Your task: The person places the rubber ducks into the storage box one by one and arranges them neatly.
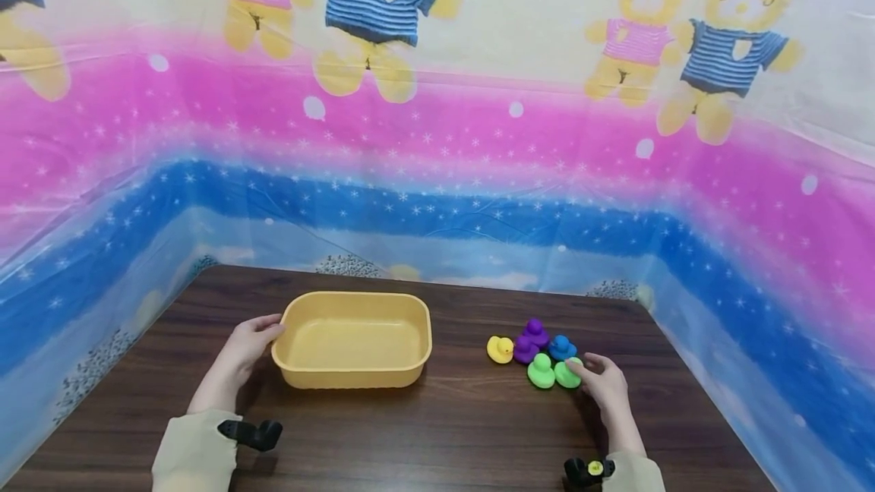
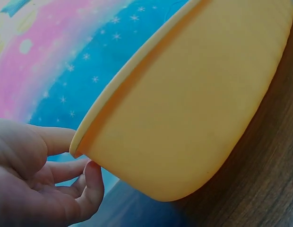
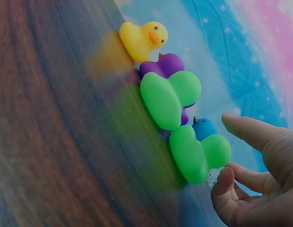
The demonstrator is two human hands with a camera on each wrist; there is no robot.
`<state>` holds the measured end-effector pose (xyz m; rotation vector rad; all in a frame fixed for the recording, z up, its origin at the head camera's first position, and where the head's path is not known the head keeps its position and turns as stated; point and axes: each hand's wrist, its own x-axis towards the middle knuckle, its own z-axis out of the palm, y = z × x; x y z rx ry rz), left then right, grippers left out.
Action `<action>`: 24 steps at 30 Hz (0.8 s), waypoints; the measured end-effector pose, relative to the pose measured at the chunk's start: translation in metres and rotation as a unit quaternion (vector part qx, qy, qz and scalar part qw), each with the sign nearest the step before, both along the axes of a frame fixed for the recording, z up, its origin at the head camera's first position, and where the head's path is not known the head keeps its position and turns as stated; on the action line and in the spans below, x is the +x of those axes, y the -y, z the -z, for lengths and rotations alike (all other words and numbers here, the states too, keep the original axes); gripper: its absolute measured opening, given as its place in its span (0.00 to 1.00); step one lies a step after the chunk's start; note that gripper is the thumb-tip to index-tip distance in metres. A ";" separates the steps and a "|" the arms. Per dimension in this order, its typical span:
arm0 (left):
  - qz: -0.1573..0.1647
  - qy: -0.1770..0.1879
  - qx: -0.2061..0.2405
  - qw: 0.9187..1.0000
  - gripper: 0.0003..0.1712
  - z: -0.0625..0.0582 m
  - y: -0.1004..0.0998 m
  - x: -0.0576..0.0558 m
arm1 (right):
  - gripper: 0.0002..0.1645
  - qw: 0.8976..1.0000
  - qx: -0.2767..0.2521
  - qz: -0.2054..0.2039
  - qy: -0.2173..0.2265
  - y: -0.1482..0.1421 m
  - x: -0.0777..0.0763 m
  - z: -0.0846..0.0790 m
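My left hand (image 1: 249,346) is at the left rim of a yellow plastic basin (image 1: 352,376), which stands on the table with nothing in it. In the left wrist view, a finger reaches over the rim and the thumb tip sits just under it, pinching the edge. My right hand (image 1: 604,384) is beside a green rubber duck (image 1: 567,374), thumb and forefinger spread apart around its head. Next to it sit another green duck (image 1: 541,373), a blue duck (image 1: 562,348), two purple ducks (image 1: 535,334) and a yellow duck (image 3: 137,43).
The dark wooden table (image 1: 472,431) carries the basin on the left and the cluster of ducks on the right. A printed cloth (image 1: 437,135) with bears and snowflakes rises along the table's back and sides.
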<state>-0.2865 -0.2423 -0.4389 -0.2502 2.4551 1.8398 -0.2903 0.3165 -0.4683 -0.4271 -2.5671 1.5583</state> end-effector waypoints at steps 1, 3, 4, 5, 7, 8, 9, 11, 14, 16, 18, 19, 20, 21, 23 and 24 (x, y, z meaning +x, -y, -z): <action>0.004 0.000 0.003 1.000 0.33 0.000 0.000 0.000 | 0.41 1.000 0.001 0.000 0.001 0.000 0.000 0.001; 0.010 0.002 0.009 1.000 0.33 -0.001 0.001 0.001 | 0.40 1.000 0.003 0.001 0.005 -0.001 0.000 0.002; 0.012 0.003 0.012 1.000 0.33 -0.001 0.001 0.001 | 0.40 1.000 0.002 0.000 0.006 -0.001 -0.001 0.003; 0.015 0.003 0.016 1.000 0.33 -0.001 0.002 0.002 | 0.40 1.000 0.000 -0.001 0.007 -0.001 -0.001 0.004; 0.023 0.002 0.023 0.999 0.33 -0.001 0.003 0.003 | 0.40 1.000 -0.004 -0.001 0.009 -0.002 -0.002 0.005; 0.027 0.002 0.026 0.999 0.33 -0.001 0.003 0.004 | 0.40 1.000 -0.006 -0.001 0.009 -0.002 -0.002 0.006; 0.030 0.003 0.027 0.999 0.33 -0.001 0.003 0.005 | 0.40 1.000 -0.007 -0.001 0.010 -0.002 -0.002 0.007; 0.037 0.003 0.033 0.999 0.33 -0.001 0.004 0.006 | 0.39 1.000 -0.009 0.000 0.011 -0.001 -0.003 0.008; 0.046 0.005 0.037 0.998 0.34 -0.002 0.006 0.006 | 0.38 1.000 -0.009 0.000 0.012 -0.001 -0.002 0.009; 0.051 0.007 0.038 0.998 0.34 -0.002 0.006 0.006 | 0.38 1.000 -0.009 0.000 0.012 0.000 -0.002 0.010; 0.057 0.009 0.036 0.998 0.34 -0.002 0.007 0.007 | 0.39 1.000 -0.009 0.001 0.012 0.000 -0.002 0.011; 0.060 0.010 0.034 0.998 0.35 -0.002 0.007 0.007 | 0.39 1.000 -0.010 0.002 0.012 0.000 -0.002 0.011; 0.062 0.011 0.033 0.997 0.35 -0.001 0.007 0.007 | 0.39 1.000 -0.010 0.002 0.013 0.000 -0.002 0.011; 0.066 0.012 0.034 0.997 0.35 -0.001 0.007 0.006 | 0.39 1.000 -0.010 0.002 0.015 0.000 -0.001 0.012; 0.073 0.013 0.036 0.997 0.35 -0.001 0.007 0.006 | 0.39 1.000 -0.011 0.003 0.016 -0.001 -0.001 0.012; 0.077 0.013 0.038 0.996 0.35 -0.001 0.006 0.006 | 0.39 1.000 -0.011 0.003 0.017 -0.001 -0.001 0.013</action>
